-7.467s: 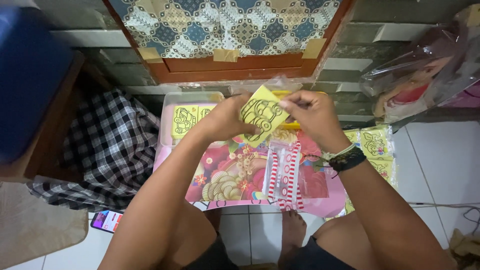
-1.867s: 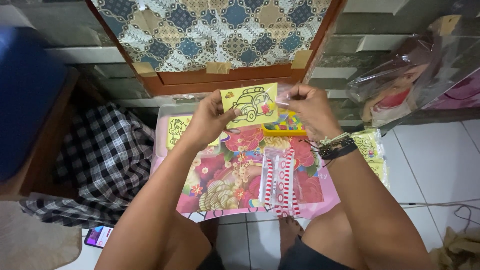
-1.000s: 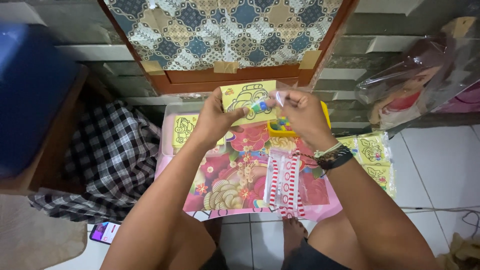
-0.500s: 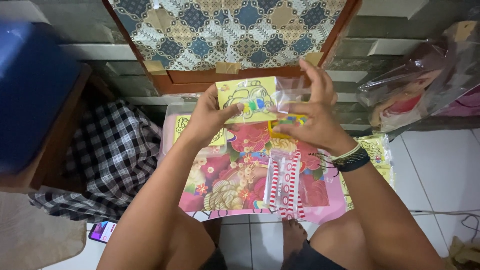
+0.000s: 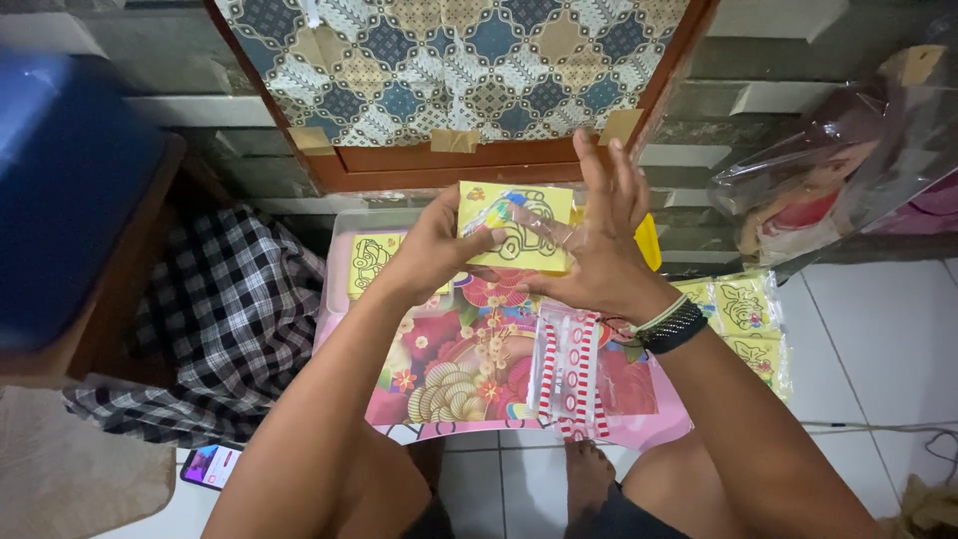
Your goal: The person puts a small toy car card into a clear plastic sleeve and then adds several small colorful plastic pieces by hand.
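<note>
My left hand (image 5: 431, 252) grips the left edge of a small yellow card (image 5: 527, 240) printed with a car outline. My right hand (image 5: 599, 250) is against the card's right side, fingers stretched upward and apart, with a thin clear plastic sleeve lying over the card under its thumb. Both hands hover above a pink floral board (image 5: 449, 369) resting across my lap. A stack of red-and-white striped packets (image 5: 569, 374) lies on the board below my right wrist.
More yellow cards (image 5: 367, 262) lie at the board's top left, and others in clear bags (image 5: 743, 311) sit on the tiled floor at right. A checked cloth (image 5: 215, 319) lies at left, a phone (image 5: 210, 465) below it. A patterned wood-framed panel (image 5: 449, 70) stands ahead.
The yellow card was first held up plain, then brought together with a clear sleeve. My right hand has shifted from pinching its edge to lying flat against it with fingers raised.
</note>
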